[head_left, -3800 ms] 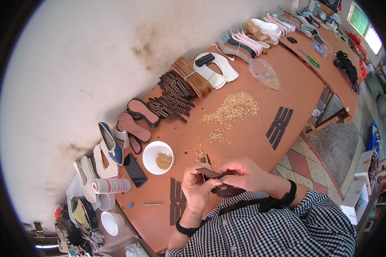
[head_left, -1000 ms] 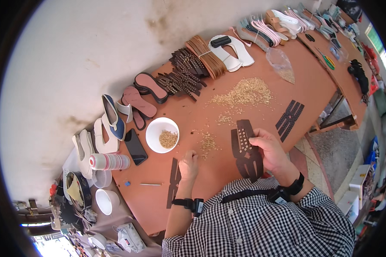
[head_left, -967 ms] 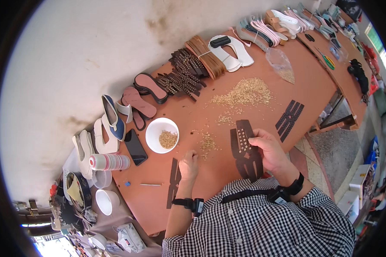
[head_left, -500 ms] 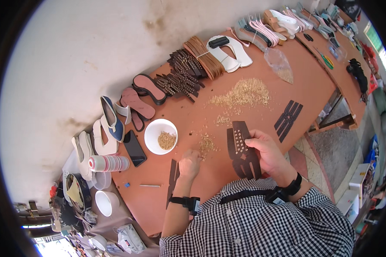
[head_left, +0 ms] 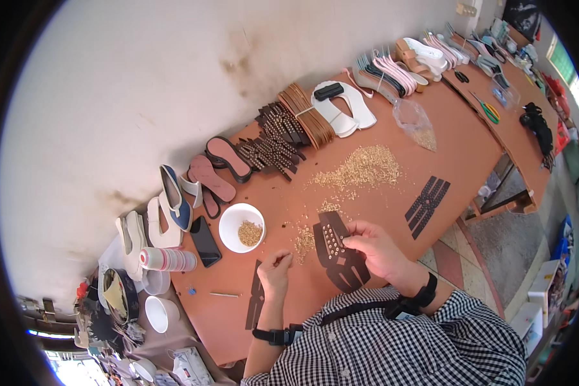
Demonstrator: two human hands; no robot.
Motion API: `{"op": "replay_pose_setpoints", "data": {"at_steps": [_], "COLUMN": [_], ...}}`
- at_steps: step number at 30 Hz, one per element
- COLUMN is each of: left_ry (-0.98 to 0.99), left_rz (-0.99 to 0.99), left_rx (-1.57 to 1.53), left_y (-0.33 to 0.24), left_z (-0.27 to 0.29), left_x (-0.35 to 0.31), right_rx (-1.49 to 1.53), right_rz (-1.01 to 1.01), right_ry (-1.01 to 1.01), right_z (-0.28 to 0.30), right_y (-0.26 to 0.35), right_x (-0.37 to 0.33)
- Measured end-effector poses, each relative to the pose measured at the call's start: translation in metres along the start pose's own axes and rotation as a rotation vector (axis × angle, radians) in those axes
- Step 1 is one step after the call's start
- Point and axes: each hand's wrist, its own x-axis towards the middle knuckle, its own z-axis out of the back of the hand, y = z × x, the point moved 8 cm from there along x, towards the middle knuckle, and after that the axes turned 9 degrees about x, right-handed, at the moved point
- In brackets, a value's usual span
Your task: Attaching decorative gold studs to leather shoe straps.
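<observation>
My right hand [head_left: 381, 251] grips a dark brown sandal upper [head_left: 341, 273] by its edge, thumb on top. Rows of small gold studs dot its upper part, and its lower part splits into strips. Left of it, my left hand [head_left: 275, 275] is raised with fingertips pinched together; whatever lies between them is too small to make out. A loose scatter of gold studs [head_left: 305, 239] lies between the hands. Beyond the left hand stands a white bowl [head_left: 231, 222] with studs in the bottom. Another dark upper [head_left: 256, 302] lies flat, partly behind my left forearm.
A larger stud heap [head_left: 367, 168] spreads farther back. More dark uppers [head_left: 426, 207] lie at right. Studded straps [head_left: 270, 151], sandals [head_left: 215, 177] and a clear bag [head_left: 415, 122] line the back. A phone [head_left: 205, 241], striped cups [head_left: 168, 258] and metal rod [head_left: 226, 295] are at left.
The view has shifted a little. My right hand has tilted the upper and brought it left and lower. My left hand has drawn back from the small stud scatter, fingers still pinched.
</observation>
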Motion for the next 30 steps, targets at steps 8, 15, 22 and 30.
{"op": "replay_pose_setpoints", "data": {"at_steps": [8,15,22,30], "left_ry": [0.035,0.053,-0.041,0.023], "left_rz": [-0.186,-0.366,-0.663,-0.403], "left_rx": [-0.473,-0.284,0.062,-0.238], "left_y": [-0.128,-0.170,-0.187,-0.173], "left_z": [-0.009,-0.023,-0.020,-0.016], "left_x": [-0.037,-0.042,-0.049,-0.048], "right_rx": [-0.006,0.033,0.031,0.064], "right_rz": [-0.041,-0.061,-0.034,-0.042], "right_ry": [0.084,0.200,0.224,0.232], "right_z": [-0.023,-0.051,-0.053,-0.054], "right_y": [0.006,0.013,0.016,0.012], "right_x": [0.001,-0.005,-0.006,-0.008]}}
